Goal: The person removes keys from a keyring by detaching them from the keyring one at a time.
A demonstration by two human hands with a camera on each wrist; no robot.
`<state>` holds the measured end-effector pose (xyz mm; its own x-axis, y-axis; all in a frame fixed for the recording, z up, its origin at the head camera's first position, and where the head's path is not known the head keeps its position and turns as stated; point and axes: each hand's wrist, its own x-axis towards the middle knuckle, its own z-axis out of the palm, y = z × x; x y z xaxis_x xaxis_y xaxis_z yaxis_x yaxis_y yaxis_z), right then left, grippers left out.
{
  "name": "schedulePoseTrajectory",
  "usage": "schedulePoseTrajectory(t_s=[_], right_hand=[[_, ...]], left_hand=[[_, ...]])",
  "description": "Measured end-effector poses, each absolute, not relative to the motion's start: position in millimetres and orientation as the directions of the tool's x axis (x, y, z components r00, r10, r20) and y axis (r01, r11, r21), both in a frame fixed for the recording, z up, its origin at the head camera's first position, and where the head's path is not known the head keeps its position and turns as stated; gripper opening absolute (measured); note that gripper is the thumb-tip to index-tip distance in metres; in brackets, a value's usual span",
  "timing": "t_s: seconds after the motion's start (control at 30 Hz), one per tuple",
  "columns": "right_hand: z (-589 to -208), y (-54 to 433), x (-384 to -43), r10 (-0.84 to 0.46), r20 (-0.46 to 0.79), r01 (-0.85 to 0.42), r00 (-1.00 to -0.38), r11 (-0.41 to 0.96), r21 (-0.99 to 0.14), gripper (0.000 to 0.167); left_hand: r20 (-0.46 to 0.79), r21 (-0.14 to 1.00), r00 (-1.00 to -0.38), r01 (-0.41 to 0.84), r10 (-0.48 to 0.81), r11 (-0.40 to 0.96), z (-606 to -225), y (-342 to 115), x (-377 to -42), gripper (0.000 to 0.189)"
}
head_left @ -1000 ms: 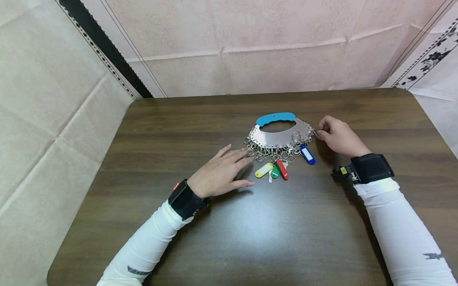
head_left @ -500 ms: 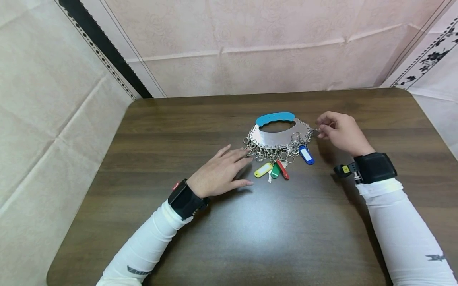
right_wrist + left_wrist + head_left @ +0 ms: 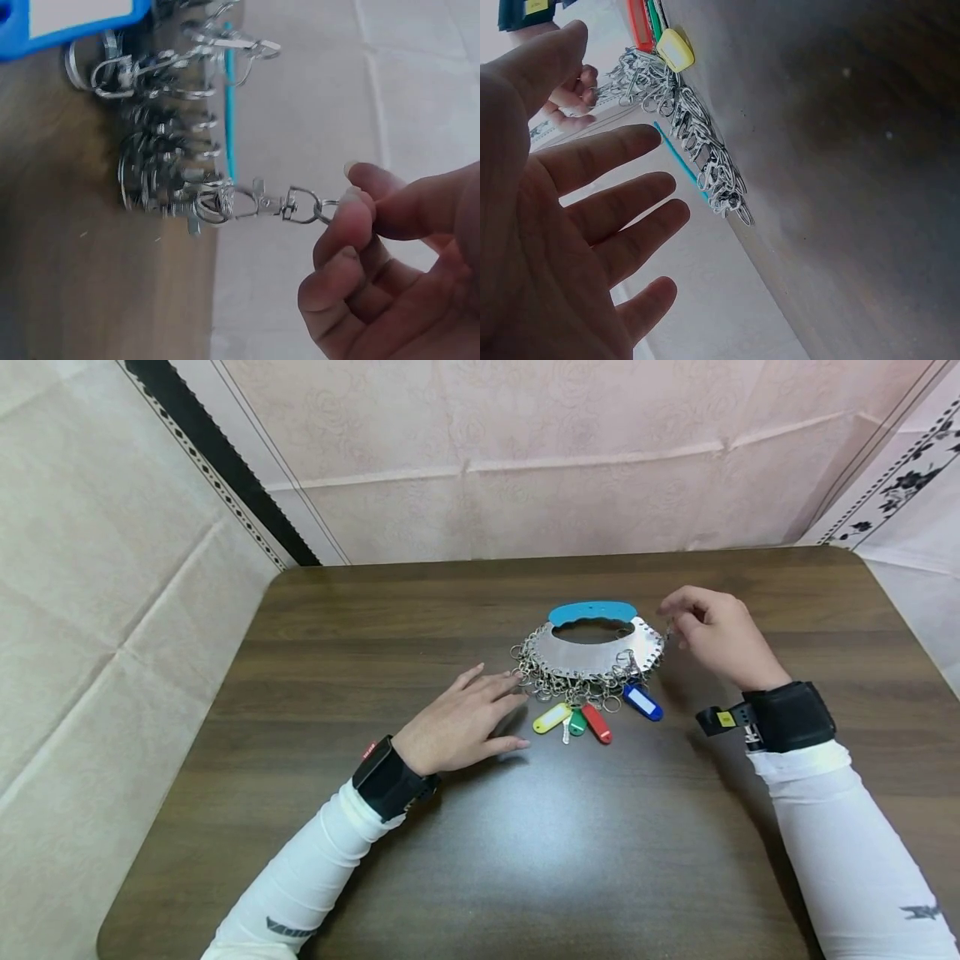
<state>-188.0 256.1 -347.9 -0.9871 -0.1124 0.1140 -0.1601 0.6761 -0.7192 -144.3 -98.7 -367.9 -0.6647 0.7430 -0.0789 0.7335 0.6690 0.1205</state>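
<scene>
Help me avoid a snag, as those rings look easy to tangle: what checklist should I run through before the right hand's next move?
1. Right hand has a grip: ok, thumb and fingers pinch the end of the metal clasp.
2. Clasp clear of the rings: not ok, its far end overlaps them in the right wrist view.
3. Left hand steadying the silver plate: not ok, its fingers are extended and do not grip it.
4. Left fingertips touching the rings: cannot tell.
5. Blue tag clear of the right hand: ok, a gap shows.
</scene>
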Motion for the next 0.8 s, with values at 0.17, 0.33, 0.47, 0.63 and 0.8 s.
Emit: schedulePoseTrajectory(t_s=[0.17, 0.33, 0.47, 0.63, 0.8], right_hand=[[-336.6, 251.1, -181.8, -0.094, 0.153, -0.177, -0.984, 0.657, -0.732, 0.026], [-326.7, 245.6, -176.6, -0.072, 0.255, -0.243, -0.964, 0.621, -0.745, 0.022], [-319.1, 239.3, -172.6, -0.061, 0.339, -0.305, -0.939, 0.603, -0.737, 0.019], [-312.0, 231.8, -165.4, -0.040, 0.432, -0.363, -0.901, 0.616, -0.699, 0.018], [-305.3, 224.7, -160.2, -0.039, 0.514, -0.424, -0.857, 0.622, -0.659, 0.017]], left_hand=[[-0.073, 0.128, -0.665, 0.733, 0.744, 0.668, -367.9, -99.0, -144.3, 0.063], [-0.060, 0.123, -0.662, 0.738, 0.747, 0.664, -367.3, -99.5, -144.8, 0.060], [-0.051, 0.117, -0.663, 0.739, 0.747, 0.664, -365.6, -101.5, -145.3, 0.059], [-0.042, 0.108, -0.663, 0.741, 0.747, 0.663, -363.9, -103.2, -145.5, 0.058], [-0.032, 0.108, -0.667, 0.738, 0.744, 0.666, -362.2, -103.3, -145.1, 0.059]])
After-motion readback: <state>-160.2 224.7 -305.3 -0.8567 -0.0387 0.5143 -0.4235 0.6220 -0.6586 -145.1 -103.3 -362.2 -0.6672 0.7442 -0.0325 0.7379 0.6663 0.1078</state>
